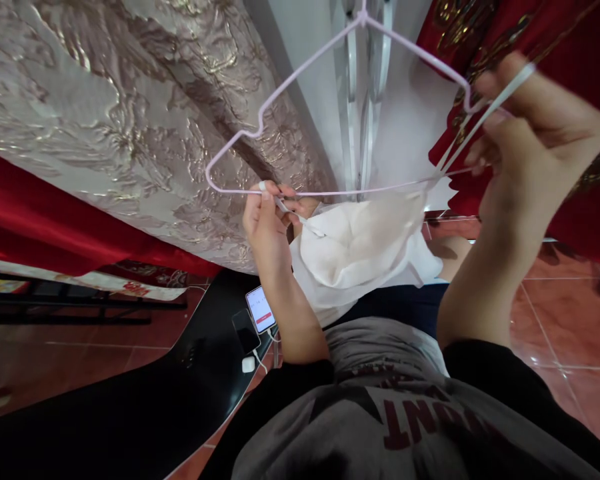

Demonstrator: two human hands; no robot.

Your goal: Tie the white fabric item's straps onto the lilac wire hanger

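A pale pink clothes hanger (pixel 310 64) is up in front of me, its hook cut off by the top edge. Below its lower bar hangs a white garment (pixel 350 243) with thin straps. My left hand (pixel 270 217) is closed, pinching one white strap at the bar's left part. At the hanger's right end, my right hand (pixel 525 127) is closed on the other strap (pixel 513 90), which is pulled taut from the garment up over the fingers. The garment's lower part rests close to my lap.
Embossed cream fabric (pixel 130 100) and red cloth (pixel 55 220) fill the left. A decorated red garment (pixel 575 180) hangs at right. On a black glossy bench (pixel 130 400) lie a lit phone (pixel 261 309), a dark phone (pixel 245 331) and a white earbud case (pixel 249 365). Red tiles (pixel 575 320) form the floor.
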